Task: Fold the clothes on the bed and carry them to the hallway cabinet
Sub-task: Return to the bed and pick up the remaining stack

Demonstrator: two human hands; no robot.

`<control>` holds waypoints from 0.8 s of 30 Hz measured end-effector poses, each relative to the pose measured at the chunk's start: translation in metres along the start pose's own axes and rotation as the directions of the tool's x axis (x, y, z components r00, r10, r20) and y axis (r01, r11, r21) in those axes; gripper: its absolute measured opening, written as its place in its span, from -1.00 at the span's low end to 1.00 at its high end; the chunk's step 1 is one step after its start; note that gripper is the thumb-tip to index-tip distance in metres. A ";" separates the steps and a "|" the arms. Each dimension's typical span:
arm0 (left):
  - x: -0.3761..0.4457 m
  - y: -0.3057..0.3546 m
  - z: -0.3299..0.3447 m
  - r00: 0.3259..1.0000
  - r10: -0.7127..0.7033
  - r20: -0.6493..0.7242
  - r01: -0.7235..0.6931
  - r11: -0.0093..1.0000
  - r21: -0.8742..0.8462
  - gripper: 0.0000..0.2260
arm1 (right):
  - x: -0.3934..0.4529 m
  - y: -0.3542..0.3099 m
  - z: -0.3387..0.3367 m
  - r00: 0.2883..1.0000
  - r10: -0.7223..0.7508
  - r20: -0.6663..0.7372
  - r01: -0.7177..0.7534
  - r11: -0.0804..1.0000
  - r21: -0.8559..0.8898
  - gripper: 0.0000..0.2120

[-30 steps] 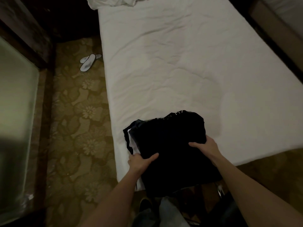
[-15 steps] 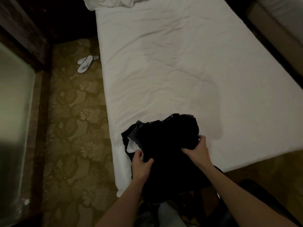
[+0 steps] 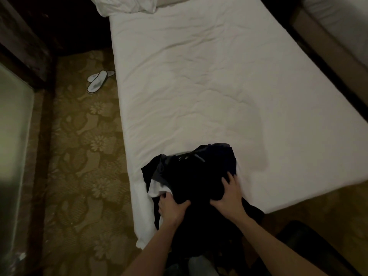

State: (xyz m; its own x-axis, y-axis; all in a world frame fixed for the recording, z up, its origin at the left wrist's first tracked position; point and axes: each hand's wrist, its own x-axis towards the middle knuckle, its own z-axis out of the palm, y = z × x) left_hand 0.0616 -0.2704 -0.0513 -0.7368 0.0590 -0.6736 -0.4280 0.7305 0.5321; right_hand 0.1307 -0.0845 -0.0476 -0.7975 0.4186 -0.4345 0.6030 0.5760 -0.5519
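Note:
A stack of dark folded clothes (image 3: 195,176), with a white garment (image 3: 158,189) peeking out at its left, sits at the near corner of the white bed (image 3: 199,86) and overhangs the foot edge. My left hand (image 3: 171,208) grips the stack's near left side, thumb on top and fingers tucked underneath. My right hand (image 3: 229,193) lies spread on top of the stack at its right, fingers curling over the dark cloth.
A pair of white slippers (image 3: 97,81) lies on the patterned carpet (image 3: 83,156) left of the bed. A frosted glass panel (image 3: 14,136) in a dark frame lines the left side. A pillow (image 3: 127,5) lies at the bed's head. A second bed (image 3: 342,22) stands far right.
Both hands have drawn closer together on the stack. The left hand slid under the near edge and the right hand moved onto the top; the clothes bunched up slightly.

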 end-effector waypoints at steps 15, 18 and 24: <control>-0.005 -0.002 -0.004 0.991 0.135 0.013 -0.124 0.941 -0.314 -0.36 | 0.020 0.006 -0.033 0.979 0.186 0.087 -0.205 0.897 0.392 -0.30; 0.003 -0.004 -0.019 0.998 -0.031 0.057 0.051 0.915 -0.401 -0.16 | 0.029 0.004 -0.037 0.970 0.232 0.068 -0.240 0.885 0.399 -0.30; 0.005 -0.007 -0.033 0.975 -0.083 0.207 0.175 0.859 -0.481 -0.17 | 0.039 0.009 -0.043 0.924 0.338 0.181 -0.383 0.817 0.431 -0.69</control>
State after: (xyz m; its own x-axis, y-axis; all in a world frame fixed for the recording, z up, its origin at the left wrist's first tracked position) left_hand 0.0441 -0.2974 -0.0413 -0.5743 0.1376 -0.8070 -0.7485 0.3109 0.5857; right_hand 0.1046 -0.0329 -0.0393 -0.5296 0.4537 -0.7167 0.8064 0.0071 -0.5914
